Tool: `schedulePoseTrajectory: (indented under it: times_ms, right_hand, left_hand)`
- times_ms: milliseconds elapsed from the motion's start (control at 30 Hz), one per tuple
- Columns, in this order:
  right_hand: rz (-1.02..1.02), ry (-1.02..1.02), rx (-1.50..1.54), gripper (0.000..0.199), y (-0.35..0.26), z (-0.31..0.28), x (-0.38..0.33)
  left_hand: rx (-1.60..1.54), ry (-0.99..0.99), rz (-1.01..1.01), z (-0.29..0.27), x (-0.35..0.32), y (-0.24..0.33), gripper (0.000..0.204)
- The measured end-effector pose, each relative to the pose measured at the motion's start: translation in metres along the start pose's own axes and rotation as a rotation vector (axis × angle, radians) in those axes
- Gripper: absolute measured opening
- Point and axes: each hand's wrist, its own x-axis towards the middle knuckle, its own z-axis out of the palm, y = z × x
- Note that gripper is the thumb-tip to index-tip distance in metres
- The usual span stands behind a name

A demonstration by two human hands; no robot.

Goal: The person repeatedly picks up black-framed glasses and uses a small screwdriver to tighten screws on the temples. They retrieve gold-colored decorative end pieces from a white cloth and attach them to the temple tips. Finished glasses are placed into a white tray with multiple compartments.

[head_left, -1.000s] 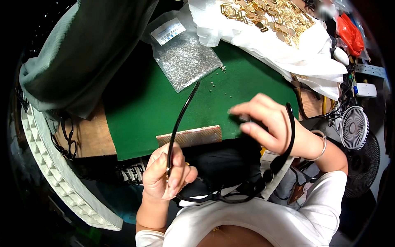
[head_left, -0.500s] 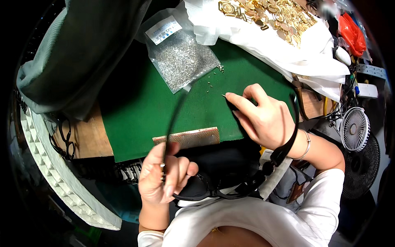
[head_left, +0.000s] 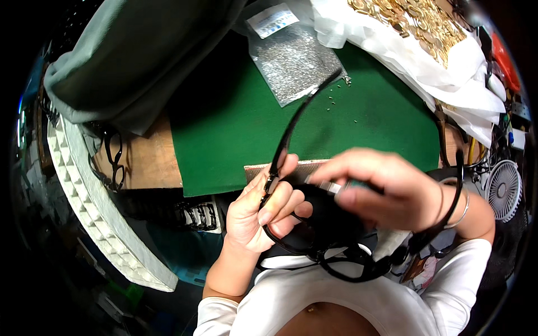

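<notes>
A pair of black-framed glasses [head_left: 287, 134] hangs in front of me, tilted, with one temple rising over the green mat. My left hand [head_left: 252, 215] is closed around the frame near the hinge, where a small metallic part shows. Close to the right of it, my right hand [head_left: 395, 193] is smeared by motion. Its fingers pinch a short silvery metal piece [head_left: 334, 188], too blurred to name. The other temple passes in front of my right wrist. Beyond the hands, a clear bag of tiny silvery screws [head_left: 300, 61] lies on the mat, with several loose screws [head_left: 332, 102] beside it.
A green mat [head_left: 224, 145] covers the wooden table. A textured strip [head_left: 255, 171] lies at its near edge. Gold-coloured parts [head_left: 417, 22] rest on white wrapping at the back right. Other black glasses [head_left: 115, 154] stand at the left, near dark cloth [head_left: 145, 56]. A small fan [head_left: 502, 189] is at the right.
My right hand has come back from the loose screws on the mat to near my left hand and the glasses' hinge. The view has shifted, so the surroundings sit further right and higher.
</notes>
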Motion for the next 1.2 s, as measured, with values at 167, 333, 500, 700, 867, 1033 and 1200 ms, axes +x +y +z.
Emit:
schedulePoseTrajectory:
  times_ms: [167,333,500,700,867,1033,1200]
  right_hand:
    - [0.039,-0.141,0.567,0.012,-0.012,0.02,0.012]
    - [0.209,-0.184,0.443,0.015,-0.016,0.018,0.011]
    - [0.447,-0.259,0.743,0.025,-0.009,0.021,0.005]
    - [0.383,-0.2,0.699,0.031,-0.005,0.023,0.003]
    - [0.382,-0.183,0.599,0.032,-0.003,0.02,0.002]
    - [0.297,-0.291,0.466,0.033,0.002,0.007,0.007]
    - [-0.155,0.227,-0.31,0.028,0.026,0.005,0.024]
  left_hand:
    - [0.047,0.03,0.026,0.006,-0.003,-0.006,0.044]
    - [0.004,0.046,0.0,0.001,-0.006,-0.007,0.044]
    - [0.146,0.059,0.012,0.004,-0.007,-0.008,0.042]
    - [0.142,0.089,0.015,0.006,-0.002,-0.012,0.042]
    - [0.181,0.064,-0.014,0.008,0.001,-0.011,0.041]
    - [0.938,0.245,0.253,0.01,-0.007,-0.012,0.04]
    - [2.169,0.233,0.89,-0.002,-0.016,0.004,0.037]
